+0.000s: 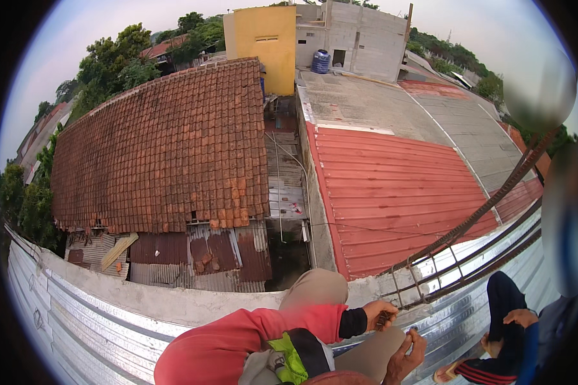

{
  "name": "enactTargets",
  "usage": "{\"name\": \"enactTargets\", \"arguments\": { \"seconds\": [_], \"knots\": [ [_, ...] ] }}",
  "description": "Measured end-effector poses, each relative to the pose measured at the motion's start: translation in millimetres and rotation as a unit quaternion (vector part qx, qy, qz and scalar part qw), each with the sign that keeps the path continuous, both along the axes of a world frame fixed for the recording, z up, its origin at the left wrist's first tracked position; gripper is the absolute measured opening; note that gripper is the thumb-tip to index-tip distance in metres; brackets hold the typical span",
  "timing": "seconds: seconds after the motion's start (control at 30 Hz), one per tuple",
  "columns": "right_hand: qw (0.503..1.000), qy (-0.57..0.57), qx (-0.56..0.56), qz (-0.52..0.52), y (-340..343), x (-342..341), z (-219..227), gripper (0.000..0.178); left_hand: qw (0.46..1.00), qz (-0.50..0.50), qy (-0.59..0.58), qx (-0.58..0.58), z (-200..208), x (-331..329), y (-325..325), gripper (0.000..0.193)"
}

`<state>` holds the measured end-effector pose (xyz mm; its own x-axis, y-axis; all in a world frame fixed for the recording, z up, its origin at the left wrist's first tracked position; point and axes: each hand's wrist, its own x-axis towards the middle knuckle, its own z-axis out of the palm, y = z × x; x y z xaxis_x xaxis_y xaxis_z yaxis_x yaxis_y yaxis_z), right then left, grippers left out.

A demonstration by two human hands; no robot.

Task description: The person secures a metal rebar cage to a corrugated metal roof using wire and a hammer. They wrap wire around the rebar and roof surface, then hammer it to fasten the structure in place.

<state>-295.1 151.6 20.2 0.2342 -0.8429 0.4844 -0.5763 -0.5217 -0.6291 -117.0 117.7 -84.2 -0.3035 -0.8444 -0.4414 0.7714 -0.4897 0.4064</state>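
My left hand (380,314), at the end of a red sleeve with a black cuff, is closed around a small dark object (383,319). It sits right at the lower end of a rusty rebar cage (462,247) lying along a concrete parapet (173,301). My right hand (406,351) is just below it, fingers curled upward; what it holds is too small to tell. My bent knee in beige trousers (315,287) rests against the parapet.
I am on silver corrugated metal decking (77,321) at a roof edge, with a drop behind the parapet to tiled (167,141) and red sheet roofs (392,192). Another person crouches at the right, with a dark trouser leg (504,301), a hand (520,317) and a sandal (449,373).
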Motion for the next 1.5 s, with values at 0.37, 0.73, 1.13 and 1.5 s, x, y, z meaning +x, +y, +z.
{"name": "enactTargets", "arguments": {
  "seconds": [0.37, 0.73, 1.13, 1.5],
  "knots": [
    [0.984, 0.140, 0.083, -0.067, 39, -81, -111, 0.043, 0.998, -0.019, 0.052, -0.023, 25, 2, 19, 0.015],
    [0.981, -0.023, 0.010, -0.190, 60, -94, -98, 0.025, 0.999, -0.037, 0.026, -0.026, 44, -11, 12, 0.012],
    [0.811, -0.143, 0.252, -0.508, 178, -192, -195, 0.024, 0.989, -0.097, 0.065, -0.089, 56, -15, 20, 0.017],
    [0.369, -0.044, 0.416, -0.830, 263, -323, -249, 0.124, 0.992, -0.104, 0.012, -0.077, 55, -13, 22, 0.017]
  ]
}}
